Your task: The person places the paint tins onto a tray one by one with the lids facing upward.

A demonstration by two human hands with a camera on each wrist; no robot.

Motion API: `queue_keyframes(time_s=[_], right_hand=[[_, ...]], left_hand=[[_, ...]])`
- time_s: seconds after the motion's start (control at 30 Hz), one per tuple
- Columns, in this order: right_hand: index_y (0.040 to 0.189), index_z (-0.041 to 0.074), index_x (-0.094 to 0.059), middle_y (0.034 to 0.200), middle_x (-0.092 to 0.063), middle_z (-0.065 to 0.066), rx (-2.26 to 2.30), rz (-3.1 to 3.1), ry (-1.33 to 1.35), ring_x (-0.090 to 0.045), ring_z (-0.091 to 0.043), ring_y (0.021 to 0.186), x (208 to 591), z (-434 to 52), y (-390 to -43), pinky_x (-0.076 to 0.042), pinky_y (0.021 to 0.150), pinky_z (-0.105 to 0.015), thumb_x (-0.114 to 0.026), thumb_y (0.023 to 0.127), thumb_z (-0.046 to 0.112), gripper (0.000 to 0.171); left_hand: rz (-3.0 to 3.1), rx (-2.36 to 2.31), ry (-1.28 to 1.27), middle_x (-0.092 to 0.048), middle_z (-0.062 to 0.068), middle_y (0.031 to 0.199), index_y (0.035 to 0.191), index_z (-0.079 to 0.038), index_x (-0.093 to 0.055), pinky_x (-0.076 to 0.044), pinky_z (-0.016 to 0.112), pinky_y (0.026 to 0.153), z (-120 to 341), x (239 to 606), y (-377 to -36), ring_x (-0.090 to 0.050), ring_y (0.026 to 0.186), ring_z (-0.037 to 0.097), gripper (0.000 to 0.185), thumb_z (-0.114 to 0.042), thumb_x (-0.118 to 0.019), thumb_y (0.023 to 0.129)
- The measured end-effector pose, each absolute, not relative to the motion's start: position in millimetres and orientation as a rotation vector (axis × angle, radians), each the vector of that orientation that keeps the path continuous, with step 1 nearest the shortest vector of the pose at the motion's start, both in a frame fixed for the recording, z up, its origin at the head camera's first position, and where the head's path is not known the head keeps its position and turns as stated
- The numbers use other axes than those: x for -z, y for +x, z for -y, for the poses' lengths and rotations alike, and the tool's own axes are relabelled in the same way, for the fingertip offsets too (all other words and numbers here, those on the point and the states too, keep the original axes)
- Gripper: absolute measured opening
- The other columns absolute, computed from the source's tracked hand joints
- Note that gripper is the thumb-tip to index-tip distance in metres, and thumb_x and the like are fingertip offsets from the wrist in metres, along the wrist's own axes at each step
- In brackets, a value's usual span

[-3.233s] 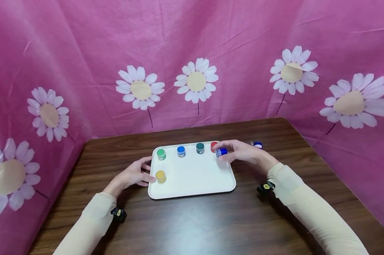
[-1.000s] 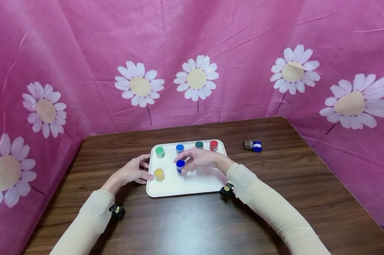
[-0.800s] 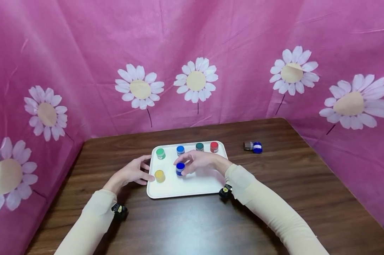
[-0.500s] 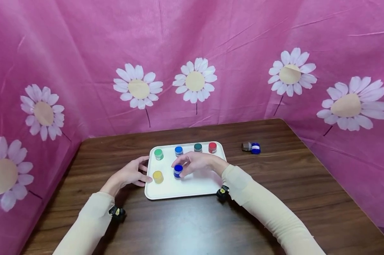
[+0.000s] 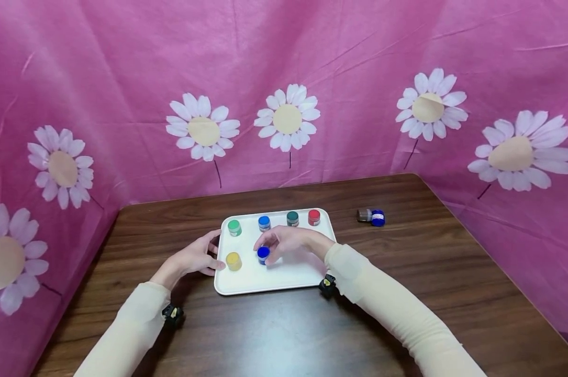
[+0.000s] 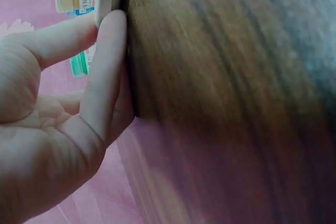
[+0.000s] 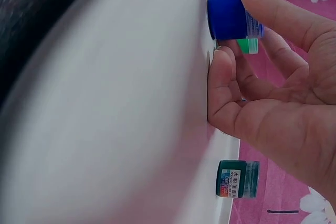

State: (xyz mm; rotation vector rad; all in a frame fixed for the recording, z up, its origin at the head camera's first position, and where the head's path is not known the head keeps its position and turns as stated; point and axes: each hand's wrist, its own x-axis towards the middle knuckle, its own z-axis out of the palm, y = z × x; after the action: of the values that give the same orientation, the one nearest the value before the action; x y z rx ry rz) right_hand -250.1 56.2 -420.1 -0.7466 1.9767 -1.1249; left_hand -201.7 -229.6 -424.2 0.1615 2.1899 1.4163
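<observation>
On the white tray (image 5: 284, 280), my right hand (image 5: 288, 242) pinches a dark blue paint jar (image 5: 263, 255) between thumb and fingers. The jar is upright, its base at the tray surface in the right wrist view. At the tray's left edge my left hand (image 5: 196, 256) grips the rim, thumb near a yellow paint jar (image 5: 234, 261); in the left wrist view its fingers (image 6: 107, 66) lie along the edge. Along the far side stand a light green jar (image 5: 234, 228), a blue jar (image 5: 264, 223), a dark green jar (image 5: 292, 218) and a red jar (image 5: 314, 217).
A brown jar (image 5: 364, 215) and another dark blue jar (image 5: 378, 218) lie on their sides, close together, on the wooden table (image 5: 406, 251) right of the tray. A pink curtain (image 5: 137, 104) with printed daisies hangs behind and beside the table.
My right hand has carried the dark blue jar leftward from beside the red jar, turned it upright and lowered it to the right of the yellow jar. The left hand stays at the tray's edge.
</observation>
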Motion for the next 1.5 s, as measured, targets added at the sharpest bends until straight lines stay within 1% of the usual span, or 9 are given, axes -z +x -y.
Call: queue_keyframes(time_s=[0.2, 0.3, 0.43, 0.63, 0.93, 1.17, 1.23, 1.37, 1.5], right_hand=[[0.128, 0.006, -0.067, 0.114, -0.067, -0.001, 1.079, -2.035, -0.749, -0.056, -0.013, 0.1, 421.1, -56.6, -248.7, -0.045, 0.093, -0.025, -0.083, 0.085, 0.01, 0.046], [0.129, 0.006, -0.066, 0.114, -0.067, -0.001, 1.061, -2.048, -0.76, -0.056, -0.013, 0.1, 420.7, -55.9, -247.8, -0.045, 0.094, -0.025, -0.083, 0.086, 0.013, 0.047], [0.129, 0.006, -0.066, 0.112, -0.067, -0.001, 1.055, -2.052, -0.759, -0.055, -0.012, 0.098, 419.9, -54.1, -247.2, -0.045, 0.091, -0.024, -0.083, 0.086, 0.012, 0.047], [0.13, 0.006, -0.065, 0.108, -0.066, -0.001, 1.039, -2.072, -0.764, -0.054, -0.012, 0.095, 419.5, -53.6, -247.6, -0.044, 0.088, -0.023, -0.083, 0.085, 0.011, 0.048], [0.134, 0.008, -0.06, 0.117, -0.066, -0.003, 1.083, -2.031, -0.717, -0.058, -0.015, 0.1, 420.2, -56.0, -248.7, -0.046, 0.094, -0.026, -0.083, 0.085, 0.011, 0.054], [0.139, 0.009, -0.057, 0.12, -0.065, -0.005, 1.124, -2.0, -0.642, -0.062, -0.016, 0.109, 419.7, -61.5, -248.9, -0.043, 0.108, -0.036, -0.081, 0.088, 0.013, 0.057], [0.14, 0.008, -0.056, 0.121, -0.065, -0.005, 1.127, -1.991, -0.63, -0.063, -0.016, 0.111, 419.8, -63.5, -248.9, -0.042, 0.11, -0.038, -0.08, 0.089, 0.012, 0.056], [0.14, 0.007, -0.056, 0.122, -0.064, -0.006, 1.13, -1.978, -0.647, -0.063, -0.017, 0.108, 420.4, -66.1, -248.0, -0.044, 0.108, -0.037, -0.079, 0.089, 0.012, 0.056], [0.14, 0.009, -0.057, 0.123, -0.064, -0.005, 1.145, -1.987, -0.653, -0.064, -0.018, 0.106, 416.3, -72.5, -244.6, -0.048, 0.102, -0.036, -0.081, 0.088, 0.012, 0.057]], left_hand=[[-2.209, -1.401, 0.166, -0.05, 0.024, 0.109, 0.16, -0.001, -0.015, -0.063, 0.044, 0.072, 227.2, 422.2, -200.2, -0.063, 0.09, 0.027, 0.097, 0.011, -0.074, 0.083], [-2.22, -1.4, 0.159, -0.05, 0.024, 0.109, 0.16, -0.002, -0.016, -0.063, 0.044, 0.072, 226.4, 423.0, -200.1, -0.063, 0.09, 0.026, 0.097, 0.012, -0.074, 0.083], [-2.238, -1.395, 0.134, -0.049, 0.023, 0.107, 0.16, -0.003, -0.018, -0.063, 0.044, 0.07, 225.1, 422.8, -199.4, -0.062, 0.089, 0.026, 0.097, 0.013, -0.074, 0.082], [-2.254, -1.378, 0.125, -0.049, 0.024, 0.107, 0.159, -0.001, -0.016, -0.063, 0.045, 0.07, 222.1, 420.6, -199.0, -0.063, 0.089, 0.028, 0.098, 0.014, -0.073, 0.081], [-2.261, -1.358, 0.128, -0.05, 0.025, 0.107, 0.159, -0.001, -0.015, -0.063, 0.046, 0.067, 220.9, 419.3, -198.6, -0.064, 0.087, 0.029, 0.099, 0.015, -0.074, 0.08], [-2.273, -1.359, 0.128, -0.05, 0.026, 0.106, 0.159, -0.001, -0.014, -0.063, 0.045, 0.065, 220.6, 421.7, -197.2, -0.064, 0.085, 0.028, 0.1, 0.016, -0.073, 0.08], [-2.262, -1.362, 0.124, -0.05, 0.025, 0.106, 0.159, -0.002, -0.014, -0.063, 0.045, 0.065, 220.7, 422.9, -197.5, -0.065, 0.084, 0.027, 0.1, 0.016, -0.073, 0.08], [-2.253, -1.365, 0.109, -0.051, 0.024, 0.105, 0.159, -0.004, -0.014, -0.063, 0.045, 0.065, 221.8, 424.1, -199.0, -0.065, 0.084, 0.027, 0.101, 0.016, -0.073, 0.08], [-2.261, -1.354, 0.113, -0.053, 0.023, 0.103, 0.16, -0.004, -0.014, -0.063, 0.045, 0.064, 220.9, 422.5, -199.7, -0.065, 0.083, 0.026, 0.102, 0.016, -0.073, 0.079]])
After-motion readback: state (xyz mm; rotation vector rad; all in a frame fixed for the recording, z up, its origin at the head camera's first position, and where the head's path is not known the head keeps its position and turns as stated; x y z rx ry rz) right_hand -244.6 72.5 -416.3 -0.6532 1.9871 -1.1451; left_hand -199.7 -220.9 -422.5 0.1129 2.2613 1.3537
